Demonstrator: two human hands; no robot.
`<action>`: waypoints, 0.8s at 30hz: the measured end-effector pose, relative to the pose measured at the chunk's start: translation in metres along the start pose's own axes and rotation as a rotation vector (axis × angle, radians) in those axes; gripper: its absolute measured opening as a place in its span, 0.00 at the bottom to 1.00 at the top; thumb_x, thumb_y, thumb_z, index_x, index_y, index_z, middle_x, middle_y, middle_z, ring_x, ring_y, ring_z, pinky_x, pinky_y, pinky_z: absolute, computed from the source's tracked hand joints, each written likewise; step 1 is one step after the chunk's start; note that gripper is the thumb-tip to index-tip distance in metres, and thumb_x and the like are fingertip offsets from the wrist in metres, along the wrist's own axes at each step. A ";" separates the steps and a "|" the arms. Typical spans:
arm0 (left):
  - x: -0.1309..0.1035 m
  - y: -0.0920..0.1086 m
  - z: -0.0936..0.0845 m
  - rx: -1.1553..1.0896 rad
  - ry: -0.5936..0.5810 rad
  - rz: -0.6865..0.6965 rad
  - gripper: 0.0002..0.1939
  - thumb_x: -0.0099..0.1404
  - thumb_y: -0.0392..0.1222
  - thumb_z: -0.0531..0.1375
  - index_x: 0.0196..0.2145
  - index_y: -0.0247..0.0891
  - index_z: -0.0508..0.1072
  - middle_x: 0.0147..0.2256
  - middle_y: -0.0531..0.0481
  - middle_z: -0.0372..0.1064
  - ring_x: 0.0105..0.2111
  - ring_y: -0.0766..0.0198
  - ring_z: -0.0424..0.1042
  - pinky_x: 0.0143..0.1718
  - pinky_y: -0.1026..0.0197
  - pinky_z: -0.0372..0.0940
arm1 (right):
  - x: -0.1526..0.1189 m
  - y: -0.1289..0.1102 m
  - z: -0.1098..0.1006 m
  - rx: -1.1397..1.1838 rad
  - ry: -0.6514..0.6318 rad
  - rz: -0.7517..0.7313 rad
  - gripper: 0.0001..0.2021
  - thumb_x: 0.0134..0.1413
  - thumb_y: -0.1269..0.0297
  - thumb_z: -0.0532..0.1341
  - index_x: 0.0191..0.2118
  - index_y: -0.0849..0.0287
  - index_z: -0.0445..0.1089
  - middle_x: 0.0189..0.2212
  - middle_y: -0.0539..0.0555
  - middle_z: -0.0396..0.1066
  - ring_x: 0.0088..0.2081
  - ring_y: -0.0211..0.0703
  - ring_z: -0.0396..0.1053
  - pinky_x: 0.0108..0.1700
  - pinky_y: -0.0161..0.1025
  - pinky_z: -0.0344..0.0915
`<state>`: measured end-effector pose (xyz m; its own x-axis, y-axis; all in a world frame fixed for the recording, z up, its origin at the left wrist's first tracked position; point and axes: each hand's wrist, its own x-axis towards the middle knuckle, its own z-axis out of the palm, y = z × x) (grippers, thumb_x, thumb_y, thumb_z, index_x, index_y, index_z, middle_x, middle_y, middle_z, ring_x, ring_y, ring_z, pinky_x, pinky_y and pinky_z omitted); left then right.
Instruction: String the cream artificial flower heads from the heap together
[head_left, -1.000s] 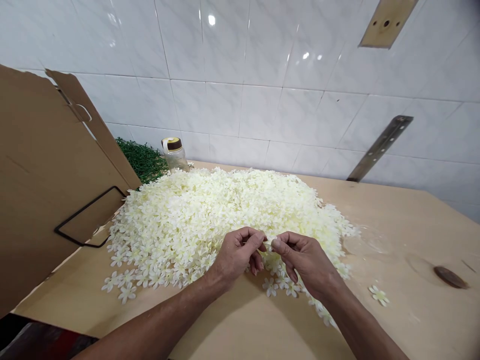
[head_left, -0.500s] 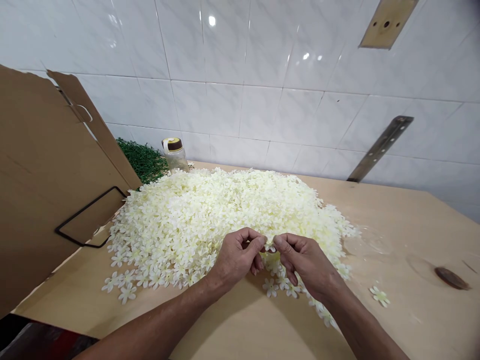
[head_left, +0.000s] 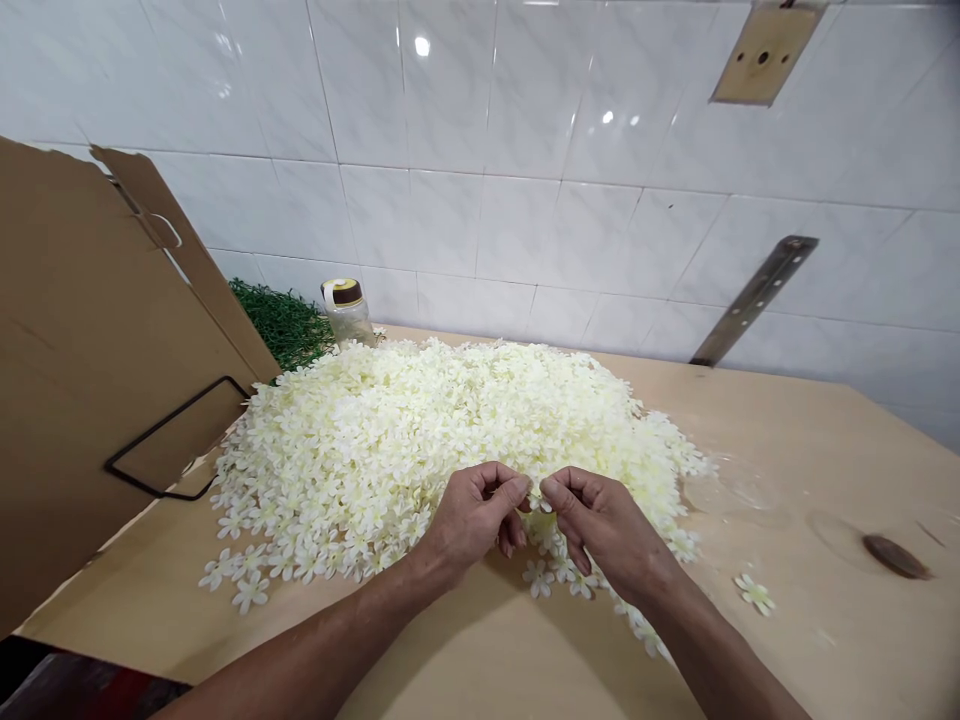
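A large heap of pale cream artificial flowers (head_left: 405,430) covers the middle of the wooden table. At its near edge, my left hand (head_left: 480,515) pinches one small flower head (head_left: 536,495) between thumb and forefinger. My right hand (head_left: 596,520) pinches the same flower from the other side, its fingertips close to the left ones. Both hands are closed, and the fingers partly hide the flower. Several loose flowers (head_left: 538,578) lie on the table just under the hands.
A cardboard box (head_left: 97,350) with a black wire frame (head_left: 169,430) stands at the left. Behind the heap are green artificial foliage (head_left: 281,325) and a clear bottle (head_left: 347,312). On the right lie a single flower (head_left: 754,594) and a dark oval piece (head_left: 896,556). A metal bracket (head_left: 754,300) leans along the tiled wall.
The view has shifted slightly. Both hands keep their pinch on the flower, with the fingertips a touch closer together; nothing else has visibly moved.
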<state>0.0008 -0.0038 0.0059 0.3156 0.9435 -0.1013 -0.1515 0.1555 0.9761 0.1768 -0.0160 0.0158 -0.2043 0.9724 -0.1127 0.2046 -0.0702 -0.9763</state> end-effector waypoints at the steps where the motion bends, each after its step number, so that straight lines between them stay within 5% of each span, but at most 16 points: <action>1: 0.000 0.001 0.000 -0.029 -0.010 -0.016 0.20 0.62 0.56 0.63 0.30 0.34 0.71 0.18 0.52 0.67 0.15 0.68 0.66 0.17 0.67 0.61 | 0.000 0.000 0.000 0.006 -0.008 -0.003 0.21 0.60 0.43 0.60 0.29 0.57 0.64 0.16 0.42 0.58 0.12 0.31 0.56 0.16 0.31 0.52; 5: 0.000 0.002 0.000 -0.112 -0.038 -0.048 0.21 0.60 0.58 0.64 0.32 0.34 0.72 0.25 0.50 0.71 0.18 0.68 0.69 0.17 0.67 0.62 | 0.000 0.001 0.001 0.015 -0.021 0.002 0.21 0.62 0.42 0.57 0.29 0.56 0.62 0.16 0.41 0.56 0.12 0.31 0.54 0.16 0.32 0.52; 13: 0.001 0.000 -0.001 -0.093 -0.070 -0.068 0.21 0.62 0.58 0.63 0.32 0.35 0.72 0.21 0.51 0.70 0.17 0.67 0.69 0.19 0.67 0.64 | -0.002 -0.003 0.005 -0.183 0.065 -0.048 0.23 0.65 0.42 0.53 0.26 0.55 0.58 0.15 0.43 0.56 0.13 0.34 0.57 0.18 0.33 0.53; 18: 0.002 -0.001 -0.001 -0.061 -0.076 -0.055 0.19 0.62 0.56 0.64 0.32 0.34 0.72 0.19 0.51 0.69 0.17 0.68 0.68 0.19 0.67 0.64 | -0.002 -0.003 0.008 -0.315 0.161 -0.093 0.22 0.64 0.43 0.54 0.29 0.55 0.66 0.15 0.45 0.60 0.15 0.36 0.59 0.19 0.35 0.57; 24: 0.004 -0.004 -0.002 0.033 0.025 0.012 0.19 0.61 0.55 0.65 0.30 0.35 0.71 0.17 0.52 0.68 0.15 0.68 0.66 0.18 0.67 0.62 | -0.003 -0.004 0.007 -0.257 0.127 -0.092 0.20 0.61 0.43 0.58 0.35 0.56 0.70 0.18 0.47 0.66 0.15 0.36 0.61 0.19 0.35 0.59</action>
<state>0.0005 -0.0001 0.0009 0.2905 0.9523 -0.0938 -0.1236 0.1346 0.9832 0.1694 -0.0198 0.0187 -0.1147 0.9933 0.0136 0.4300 0.0620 -0.9007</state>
